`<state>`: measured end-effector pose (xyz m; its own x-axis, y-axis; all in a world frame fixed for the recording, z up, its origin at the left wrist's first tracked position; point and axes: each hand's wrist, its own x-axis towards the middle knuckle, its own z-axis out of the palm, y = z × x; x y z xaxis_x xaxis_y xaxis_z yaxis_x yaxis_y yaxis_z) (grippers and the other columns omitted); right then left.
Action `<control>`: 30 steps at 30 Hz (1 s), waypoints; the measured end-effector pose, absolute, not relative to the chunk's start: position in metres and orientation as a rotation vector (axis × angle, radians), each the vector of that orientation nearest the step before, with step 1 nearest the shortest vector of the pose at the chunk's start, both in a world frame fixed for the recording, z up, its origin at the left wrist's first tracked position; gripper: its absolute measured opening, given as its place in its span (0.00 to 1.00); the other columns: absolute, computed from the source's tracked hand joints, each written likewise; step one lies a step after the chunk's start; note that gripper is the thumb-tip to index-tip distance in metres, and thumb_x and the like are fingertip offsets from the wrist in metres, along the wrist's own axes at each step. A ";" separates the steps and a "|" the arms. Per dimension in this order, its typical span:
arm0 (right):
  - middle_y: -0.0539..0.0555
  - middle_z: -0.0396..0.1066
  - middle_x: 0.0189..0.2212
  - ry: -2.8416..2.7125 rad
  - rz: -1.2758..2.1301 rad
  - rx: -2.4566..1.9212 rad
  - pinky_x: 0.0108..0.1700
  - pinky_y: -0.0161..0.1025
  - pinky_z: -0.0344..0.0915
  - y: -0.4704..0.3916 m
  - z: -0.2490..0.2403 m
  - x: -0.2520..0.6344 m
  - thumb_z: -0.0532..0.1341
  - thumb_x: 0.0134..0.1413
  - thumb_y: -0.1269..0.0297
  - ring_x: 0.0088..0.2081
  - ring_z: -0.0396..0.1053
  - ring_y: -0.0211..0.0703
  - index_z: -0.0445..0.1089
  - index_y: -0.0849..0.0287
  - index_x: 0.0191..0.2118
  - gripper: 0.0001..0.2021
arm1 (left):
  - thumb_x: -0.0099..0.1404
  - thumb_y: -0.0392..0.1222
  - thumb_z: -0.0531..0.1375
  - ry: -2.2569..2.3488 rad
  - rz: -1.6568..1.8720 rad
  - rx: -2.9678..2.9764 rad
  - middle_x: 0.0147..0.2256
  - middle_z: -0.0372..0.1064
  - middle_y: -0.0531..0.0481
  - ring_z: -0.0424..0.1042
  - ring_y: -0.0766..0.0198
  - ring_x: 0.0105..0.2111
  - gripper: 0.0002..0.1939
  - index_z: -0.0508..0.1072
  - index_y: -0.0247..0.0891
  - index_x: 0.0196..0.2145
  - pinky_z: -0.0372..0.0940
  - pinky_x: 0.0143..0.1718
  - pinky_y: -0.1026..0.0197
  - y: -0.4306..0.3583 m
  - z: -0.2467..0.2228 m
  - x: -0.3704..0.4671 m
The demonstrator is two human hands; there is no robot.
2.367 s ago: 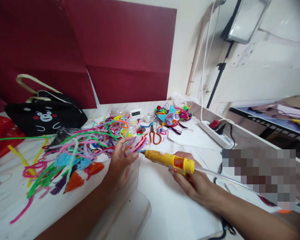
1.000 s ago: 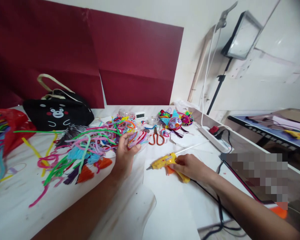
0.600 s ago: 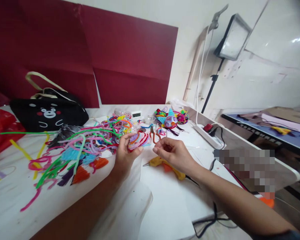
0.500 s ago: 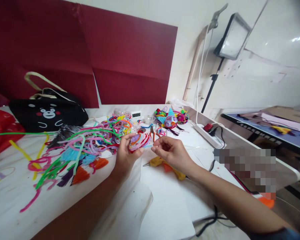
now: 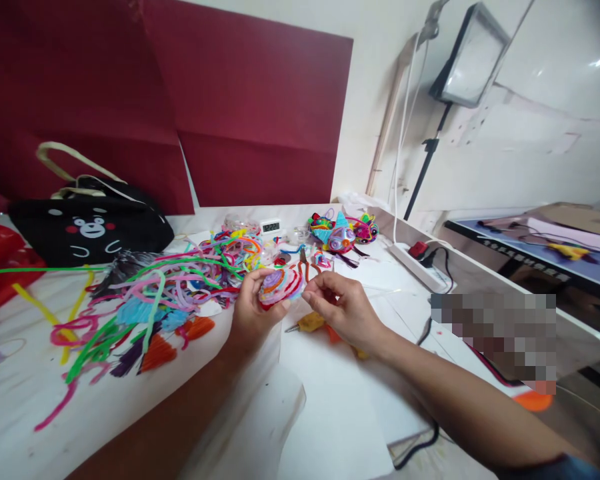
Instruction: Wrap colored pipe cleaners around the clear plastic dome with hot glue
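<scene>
My left hand (image 5: 253, 313) is closed around a rounded craft piece of coiled pipe cleaners (image 5: 281, 287) in purple, pink, white and red. Just right of the piece, my right hand (image 5: 349, 310) has thumb and index finger pinched together; whatever is between them is too small to make out. Below the right hand lies a yellow glue gun (image 5: 311, 323), partly covered by it, with its metal tip pointing left. Pliers with orange handles (image 5: 304, 259) rest on the white table (image 5: 325, 413) behind the hands.
A heap of pipe cleaners (image 5: 155, 287) and tassels (image 5: 159, 353) spreads to the left, before a black bag (image 5: 93, 230). Finished colourful crafts (image 5: 341, 237) and a small digital clock (image 5: 271, 228) stand behind. A power strip (image 5: 420, 263) lies along the right edge.
The view has shifted slightly. The craft piece is turned a little in my left hand, showing more of its purple coil. My right hand stays pinched close beside it.
</scene>
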<state>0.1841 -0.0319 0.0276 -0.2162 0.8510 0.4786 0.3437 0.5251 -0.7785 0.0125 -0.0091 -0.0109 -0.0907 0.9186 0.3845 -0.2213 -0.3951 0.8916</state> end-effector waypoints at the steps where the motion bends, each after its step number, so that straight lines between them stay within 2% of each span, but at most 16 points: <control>1: 0.49 0.64 0.23 -1.788 0.653 -1.000 0.26 0.32 0.57 -0.032 0.027 0.184 0.59 0.56 0.63 0.24 0.59 0.35 0.69 0.60 0.31 0.06 | 0.44 0.38 0.70 0.842 1.637 1.293 0.43 0.73 0.48 0.73 0.54 0.45 0.27 0.68 0.42 0.43 0.67 0.46 0.58 -0.009 -0.011 0.013; 15: 0.48 0.64 0.22 -1.765 0.544 -1.034 0.25 0.32 0.56 -0.032 0.022 0.185 0.60 0.53 0.66 0.23 0.59 0.34 0.69 0.60 0.30 0.04 | 0.44 0.38 0.69 0.885 1.555 1.380 0.41 0.73 0.49 0.74 0.56 0.42 0.27 0.66 0.42 0.43 0.68 0.45 0.55 -0.014 -0.004 0.015; 20: 0.47 0.63 0.20 -1.737 0.634 -1.057 0.25 0.32 0.55 -0.032 0.021 0.187 0.61 0.52 0.67 0.22 0.58 0.33 0.71 0.60 0.30 0.04 | 0.44 0.37 0.69 0.911 1.514 1.403 0.42 0.72 0.48 0.73 0.57 0.43 0.28 0.66 0.40 0.43 0.67 0.46 0.56 -0.018 0.001 0.015; 24: 0.45 0.60 0.19 -1.668 0.785 -1.073 0.24 0.32 0.53 -0.030 0.020 0.190 0.64 0.50 0.63 0.21 0.55 0.33 0.70 0.60 0.29 0.07 | 0.44 0.37 0.69 0.921 1.486 1.417 0.41 0.72 0.49 0.73 0.57 0.42 0.28 0.65 0.41 0.43 0.67 0.45 0.56 -0.019 0.003 0.015; 27: 0.45 0.60 0.23 -1.612 0.823 -1.071 0.25 0.32 0.53 -0.025 0.020 0.193 0.68 0.45 0.62 0.24 0.56 0.33 0.69 0.60 0.34 0.11 | 0.44 0.37 0.68 0.924 1.460 1.424 0.41 0.71 0.50 0.73 0.58 0.42 0.27 0.65 0.42 0.43 0.67 0.45 0.57 -0.020 0.004 0.014; 30: 0.48 0.65 0.32 -1.583 0.846 -1.043 0.31 0.33 0.59 -0.019 0.020 0.197 0.71 0.39 0.61 0.31 0.62 0.35 0.67 0.59 0.37 0.18 | 0.45 0.36 0.68 0.916 1.421 1.433 0.41 0.71 0.50 0.73 0.58 0.41 0.26 0.66 0.41 0.43 0.67 0.44 0.57 -0.020 0.003 0.013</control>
